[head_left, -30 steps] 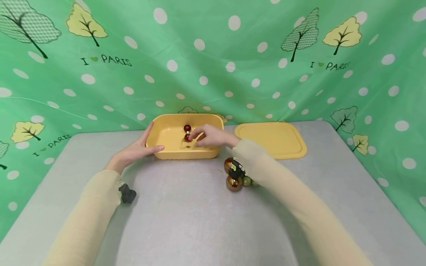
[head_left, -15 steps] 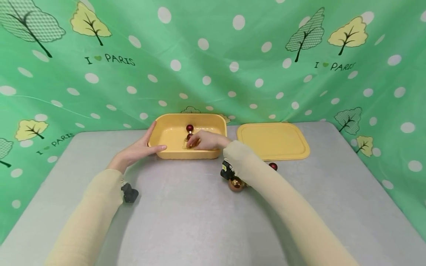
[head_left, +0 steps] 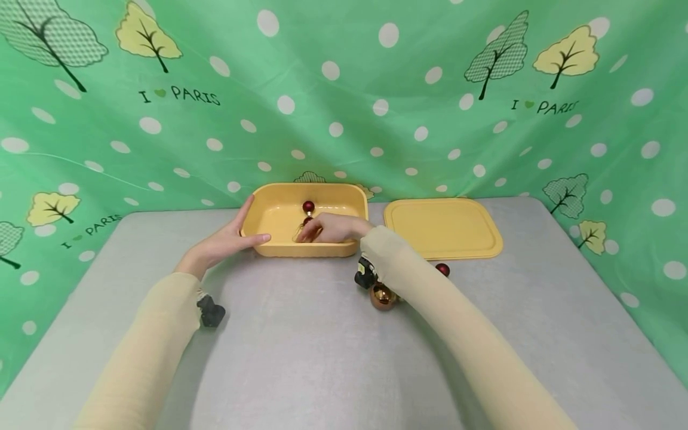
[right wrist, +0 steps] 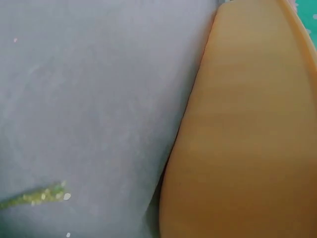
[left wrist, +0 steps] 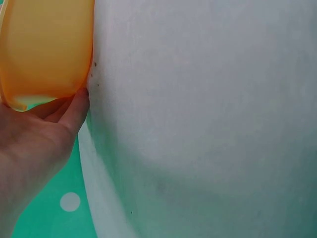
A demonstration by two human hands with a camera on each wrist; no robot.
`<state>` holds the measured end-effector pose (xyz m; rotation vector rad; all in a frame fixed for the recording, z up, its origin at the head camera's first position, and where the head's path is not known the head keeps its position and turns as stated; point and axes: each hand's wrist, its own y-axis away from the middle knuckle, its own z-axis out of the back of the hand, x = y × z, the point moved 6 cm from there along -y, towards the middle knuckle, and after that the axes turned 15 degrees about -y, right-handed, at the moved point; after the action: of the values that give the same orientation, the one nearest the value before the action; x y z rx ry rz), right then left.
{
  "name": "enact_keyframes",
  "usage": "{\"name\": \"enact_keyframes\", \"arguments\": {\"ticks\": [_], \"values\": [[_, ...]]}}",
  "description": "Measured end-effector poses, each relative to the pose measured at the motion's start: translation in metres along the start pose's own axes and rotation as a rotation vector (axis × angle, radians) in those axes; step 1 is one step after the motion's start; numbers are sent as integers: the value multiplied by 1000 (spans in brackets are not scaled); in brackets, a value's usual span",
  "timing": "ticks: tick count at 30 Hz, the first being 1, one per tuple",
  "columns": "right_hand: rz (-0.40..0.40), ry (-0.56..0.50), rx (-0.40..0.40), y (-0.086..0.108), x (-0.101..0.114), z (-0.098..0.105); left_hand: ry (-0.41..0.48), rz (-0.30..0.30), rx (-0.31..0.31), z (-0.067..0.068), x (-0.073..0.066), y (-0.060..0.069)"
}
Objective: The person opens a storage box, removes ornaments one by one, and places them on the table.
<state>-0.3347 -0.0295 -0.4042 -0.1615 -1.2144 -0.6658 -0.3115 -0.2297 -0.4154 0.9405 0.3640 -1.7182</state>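
Note:
A yellow plastic box (head_left: 290, 251) stands near the table's back edge. My left hand (head_left: 226, 242) grips its left end, thumb over the front rim and fingers along the side; the left wrist view shows fingers around the box corner. My right hand (head_left: 335, 228) reaches inside over the right front rim, fingers bent downward. A dark red Christmas bauble (head_left: 309, 206) lies in the box, and another red one is partly hidden by the fingers. Gold cord shows by the fingertips, but whether they pinch anything is hidden. The right wrist view shows mostly the box's outer wall (right wrist: 242, 129).
A yellow lid (head_left: 443, 228) lies flat to the right of the box. Under my right forearm are a copper bauble (head_left: 382, 297) and a dark red bauble (head_left: 443, 269), partly covered. A glittery green piece (right wrist: 37, 195) shows in the right wrist view. A green curtain hangs behind.
My right hand has moved down and slightly left into the box, its fingers now covering more of the nearer red bauble. My left hand keeps its hold on the box.

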Motion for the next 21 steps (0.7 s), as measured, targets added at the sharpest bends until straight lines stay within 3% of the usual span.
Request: {"name": "enact_keyframes", "arguments": {"ticks": [5,11,17,21], "values": [[51,-33,-131,0,8,11,5,6,3,-1,0,1],[43,-81,-283,2,8,27,-4,12,-1,0,1,0],[28,104,-300,0,5,29,-6,16,1,0,0,1],[10,48,-232,-3,2,20,5,7,1,0,-1,1]]}}
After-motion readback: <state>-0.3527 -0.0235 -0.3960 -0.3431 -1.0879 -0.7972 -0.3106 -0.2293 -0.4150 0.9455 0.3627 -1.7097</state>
